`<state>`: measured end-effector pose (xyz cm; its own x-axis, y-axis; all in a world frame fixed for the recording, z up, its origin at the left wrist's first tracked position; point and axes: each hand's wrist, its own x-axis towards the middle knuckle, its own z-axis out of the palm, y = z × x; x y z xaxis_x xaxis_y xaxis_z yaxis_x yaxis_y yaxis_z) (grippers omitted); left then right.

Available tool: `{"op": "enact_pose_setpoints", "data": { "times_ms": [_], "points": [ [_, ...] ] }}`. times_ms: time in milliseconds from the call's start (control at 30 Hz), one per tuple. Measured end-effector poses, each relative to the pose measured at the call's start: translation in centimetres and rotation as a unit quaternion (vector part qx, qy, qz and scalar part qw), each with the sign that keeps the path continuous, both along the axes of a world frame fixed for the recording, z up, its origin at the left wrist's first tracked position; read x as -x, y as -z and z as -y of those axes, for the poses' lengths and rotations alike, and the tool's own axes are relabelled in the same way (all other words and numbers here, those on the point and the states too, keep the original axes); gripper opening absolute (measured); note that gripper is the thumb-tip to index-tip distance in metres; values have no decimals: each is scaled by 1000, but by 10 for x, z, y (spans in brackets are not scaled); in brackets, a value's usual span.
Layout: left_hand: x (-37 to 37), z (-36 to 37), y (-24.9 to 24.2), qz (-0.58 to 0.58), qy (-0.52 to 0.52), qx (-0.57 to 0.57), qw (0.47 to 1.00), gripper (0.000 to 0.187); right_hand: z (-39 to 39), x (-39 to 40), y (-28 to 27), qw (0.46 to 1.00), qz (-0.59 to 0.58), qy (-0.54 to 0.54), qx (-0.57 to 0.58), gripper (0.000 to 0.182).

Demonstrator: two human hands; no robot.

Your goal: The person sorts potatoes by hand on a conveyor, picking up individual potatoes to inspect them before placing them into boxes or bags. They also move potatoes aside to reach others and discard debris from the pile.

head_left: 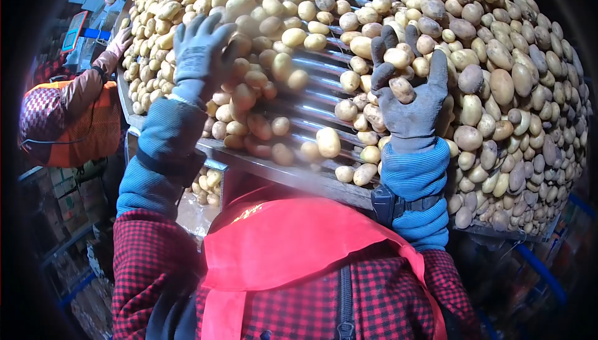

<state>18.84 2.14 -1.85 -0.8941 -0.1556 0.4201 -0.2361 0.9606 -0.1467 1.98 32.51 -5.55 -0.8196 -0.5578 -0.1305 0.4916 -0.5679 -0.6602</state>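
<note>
My left hand (202, 56), in a grey work glove, lies back-up over the left heap of potatoes (165, 9). Its fingers are spread, and it touches the potatoes beside them. My right hand (411, 100) is gloved too and turned palm up at the edge of the right heap of potatoes (501, 84). A small potato (402, 89) rests in that palm with a finger curled beside it. Another potato (397, 58) sits among the fingers. Between both hands runs a slatted metal rack (317, 84), with a few potatoes blurred by motion near its left side.
The metal front edge (280, 175) of the rack runs just before my red apron (299, 234). At the far left, another person's gloved hand (119, 42) reaches to the heap. Behind that arm stands a blue-and-red framed screen (73, 31). More potatoes (208, 184) lie below the edge.
</note>
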Motion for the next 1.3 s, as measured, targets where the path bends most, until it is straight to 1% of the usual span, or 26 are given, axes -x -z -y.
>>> {"op": "enact_pose_setpoints", "data": {
  "times_ms": [33,67,100,133,167,200,233,267,300,367,400,467,567,600,633,700,767,833,867,1000,1067,1100,1167,1200,1233,1300],
  "points": [
    [1,3,-5,-1,4,-21,1000,35,-2,4,-9,992,88,-37,84,60],
    [-1,-5,-3,-23,46,-21,998,41,-5,7,-18,968,183,-67,157,59],
    [5,-30,-18,4,123,-73,990,44,-6,4,-15,979,153,-48,125,59],
    [8,-61,-24,81,175,-169,967,44,-5,2,-11,988,121,-31,94,59],
    [14,-91,-15,144,256,-139,946,37,-8,7,-16,972,160,-69,160,50],
    [12,-117,-12,125,367,-186,903,36,-10,11,-22,949,201,-109,218,43],
    [9,-147,7,144,404,-180,885,33,-11,12,-22,951,192,-103,218,43],
    [5,-170,25,120,427,-174,879,29,-12,12,-22,954,183,-97,216,44],
    [8,-174,34,178,447,-167,860,40,-13,10,-21,957,175,-93,213,45],
    [0,-161,43,176,405,-171,881,42,-13,6,-21,997,39,-22,70,59],
    [-5,-149,29,215,372,-174,886,45,-13,4,-18,1000,-25,6,5,62],
    [-20,-120,22,225,298,-188,908,47,-11,3,-18,999,-41,22,1,61],
    [-21,-82,9,204,167,-149,953,48,-18,13,-32,981,93,-19,170,52],
    [-17,-74,8,180,140,-90,969,49,-21,18,-39,965,134,-35,223,52],
    [-12,-69,6,139,129,-116,975,50,-24,21,-46,957,128,-70,251,56],
    [6,-69,3,75,149,-124,978,51,-31,23,-59,965,105,-45,237,53],
    [34,-90,-9,60,197,-132,970,59,-40,28,-65,985,70,1,160,58],
    [67,-110,-2,34,262,-150,953,63,-44,27,-71,960,128,20,249,61],
    [86,-121,-3,23,287,-169,943,63,-46,26,-74,958,114,14,263,59],
    [173,-153,4,6,339,-179,924,66,-49,26,-80,976,116,70,170,62],
    [207,-153,23,20,383,-217,898,62,-49,30,-77,971,135,76,184,62],
    [210,-150,26,25,388,-221,894,61,-48,30,-78,970,143,87,174,62],
    [203,-134,34,38,395,-231,888,59,-40,24,-80,984,69,142,80,62],
    [200,-120,53,25,390,-166,905,54,-39,24,-79,984,68,147,71,62],
    [187,-116,39,54,341,-157,925,44,-39,24,-77,984,67,152,62,63],
    [177,-93,37,83,333,-153,927,36,-47,31,-71,977,131,113,122,64]
  ]
}}
